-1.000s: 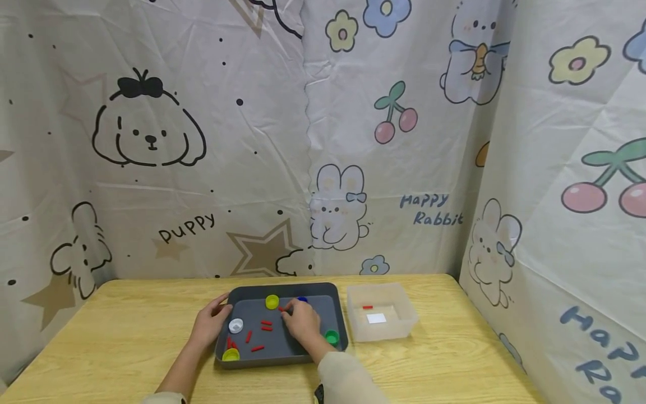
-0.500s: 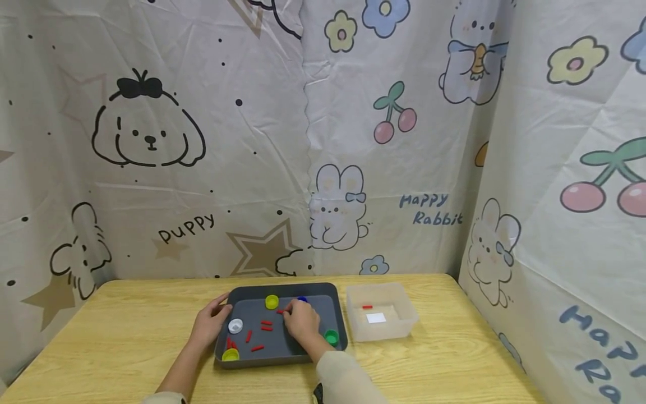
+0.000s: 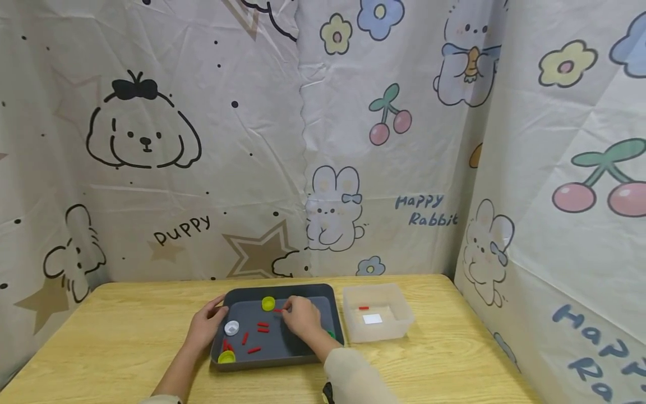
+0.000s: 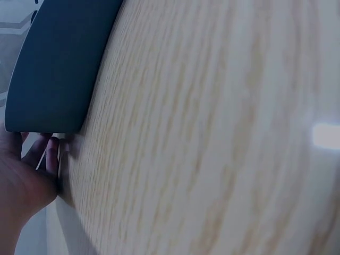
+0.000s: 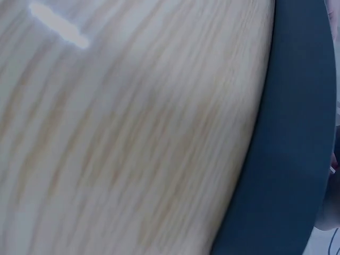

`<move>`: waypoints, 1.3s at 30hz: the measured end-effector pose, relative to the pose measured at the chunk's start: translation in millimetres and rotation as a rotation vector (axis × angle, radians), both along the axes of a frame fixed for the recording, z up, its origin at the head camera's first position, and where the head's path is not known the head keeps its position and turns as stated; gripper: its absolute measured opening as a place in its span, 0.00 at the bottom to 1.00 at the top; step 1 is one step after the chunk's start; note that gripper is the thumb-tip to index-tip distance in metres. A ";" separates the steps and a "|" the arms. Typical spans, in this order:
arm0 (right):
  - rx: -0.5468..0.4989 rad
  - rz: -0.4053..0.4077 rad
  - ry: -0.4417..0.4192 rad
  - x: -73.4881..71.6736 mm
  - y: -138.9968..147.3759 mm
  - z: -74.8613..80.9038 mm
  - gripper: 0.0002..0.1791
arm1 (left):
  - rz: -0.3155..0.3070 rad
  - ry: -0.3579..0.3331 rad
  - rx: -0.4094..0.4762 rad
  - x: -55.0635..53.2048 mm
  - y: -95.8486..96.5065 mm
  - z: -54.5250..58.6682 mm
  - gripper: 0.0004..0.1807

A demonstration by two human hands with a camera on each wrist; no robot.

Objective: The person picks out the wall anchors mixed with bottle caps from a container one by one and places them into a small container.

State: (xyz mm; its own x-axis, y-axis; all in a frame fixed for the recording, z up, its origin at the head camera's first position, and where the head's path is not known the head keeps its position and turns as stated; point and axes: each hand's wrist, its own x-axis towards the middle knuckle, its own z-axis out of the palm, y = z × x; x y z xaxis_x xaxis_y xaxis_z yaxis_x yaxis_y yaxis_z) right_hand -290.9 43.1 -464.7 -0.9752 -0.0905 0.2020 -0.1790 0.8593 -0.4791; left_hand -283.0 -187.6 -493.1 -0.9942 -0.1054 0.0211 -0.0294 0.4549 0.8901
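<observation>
"What worries you low in the head view, left of centre?"

"The left hand [image 3: 204,326] lays loosely extended fingers against the left side of the gray tray [image 3: 244,314]. If it pushes, the tray could skid on the glossy desk [image 3: 126,336], and the loose red sticks [image 3: 254,350] could roll."

"And the tray's lower left corner?"

"Crowded. A lower yellow cap [image 3: 226,357] sits close to a few of them, with a white cap [image 3: 231,328] above. A jolt could jumble those."

"Further right?"

"Upper middle of the tray, the right hand [image 3: 303,320] appears to pinch the held stick [image 3: 278,310] by its end, beside an upper yellow cap [image 3: 268,303]. It's thin, so a light grip could let it twist or drop; a sideways brush could shift that cap."

"Beyond that?"

"The right forearm [image 3: 320,340] partly hides a green cap [image 3: 330,333]; a careless sweep could knock it. The translucent bin [image 3: 378,333], lower right of centre, stands just beside the tray, so a wide reach might nudge it."
</observation>
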 end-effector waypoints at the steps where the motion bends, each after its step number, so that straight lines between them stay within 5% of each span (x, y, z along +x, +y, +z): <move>1: 0.003 0.008 0.001 0.9 1.1 2.2 0.03 | -0.002 0.005 -0.003 0.3 -0.2 0.0 0.26; 20: 0.062 0.136 -0.012 5.4 22.0 28.5 0.04 | 0.012 0.015 -0.011 0.7 -3.7 -0.8 0.26; 39: 0.070 0.163 0.042 5.4 55.9 57.6 0.04 | 0.010 0.016 -0.006 -0.1 0.6 -1.1 0.27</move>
